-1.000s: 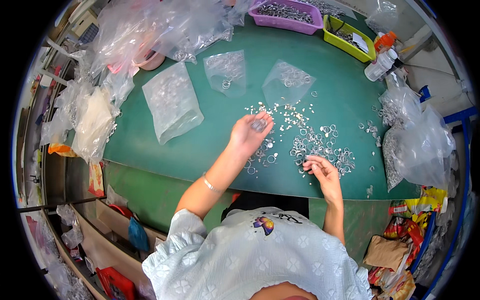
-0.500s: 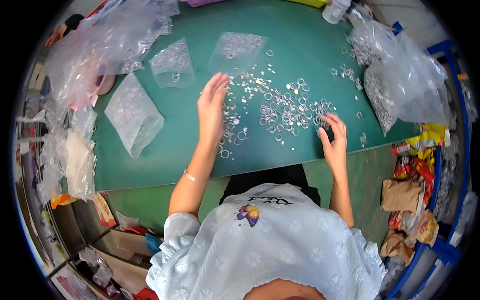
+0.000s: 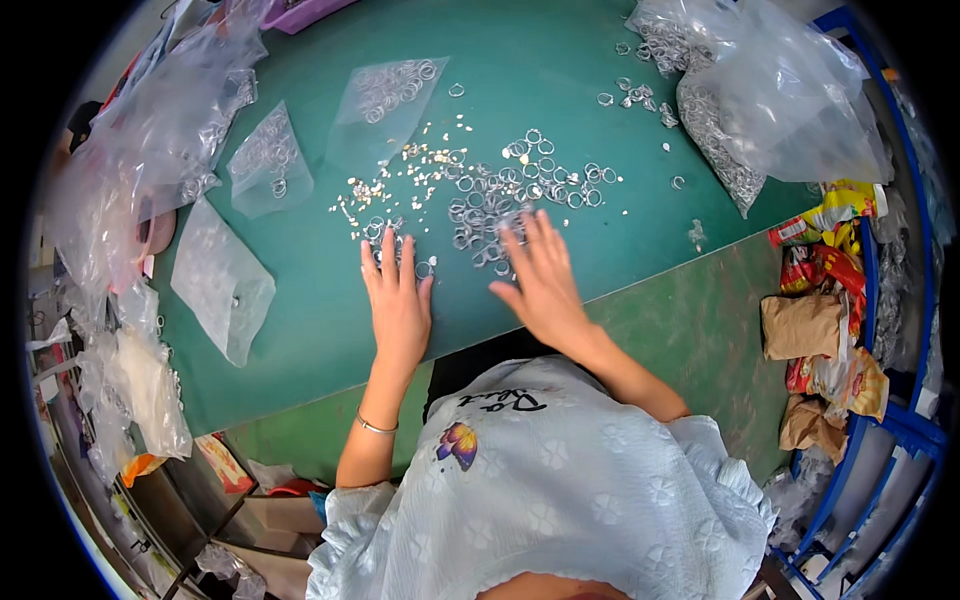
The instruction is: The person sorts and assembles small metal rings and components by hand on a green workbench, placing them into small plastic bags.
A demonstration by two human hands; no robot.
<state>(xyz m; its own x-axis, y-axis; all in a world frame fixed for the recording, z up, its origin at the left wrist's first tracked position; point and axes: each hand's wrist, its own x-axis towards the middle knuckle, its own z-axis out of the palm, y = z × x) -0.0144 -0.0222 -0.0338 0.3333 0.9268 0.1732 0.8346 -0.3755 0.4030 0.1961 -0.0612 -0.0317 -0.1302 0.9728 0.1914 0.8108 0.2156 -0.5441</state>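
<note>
Silvery metal rings (image 3: 575, 183) lie in a loose pile in the middle of the green table (image 3: 330, 330). My right hand (image 3: 545, 280) is open, its spread fingertips on the near side of this pile and partly covering some rings. To the left, my left hand (image 3: 397, 305) is open and palm down, its fingers stretched over a smaller group of rings (image 3: 378, 228). Pale small chips (image 3: 368, 193) are scattered beyond that hand. Past them lies a clear bag (image 3: 390, 95) with rings showing in it. A second small bag (image 3: 270, 165) also has rings.
A flat clear bag (image 3: 222, 280) lies at the left, near heaped plastic bags (image 3: 150, 130). At the far right stands a large clear bag full of rings (image 3: 715, 130). Snack packets and a brown paper bag (image 3: 800, 327) rest on a blue rack (image 3: 880, 310) at the right.
My left hand has come nearer and turned palm down over the small group of rings. My right hand has moved left onto the ring pile. The whole view has shifted and tilted.
</note>
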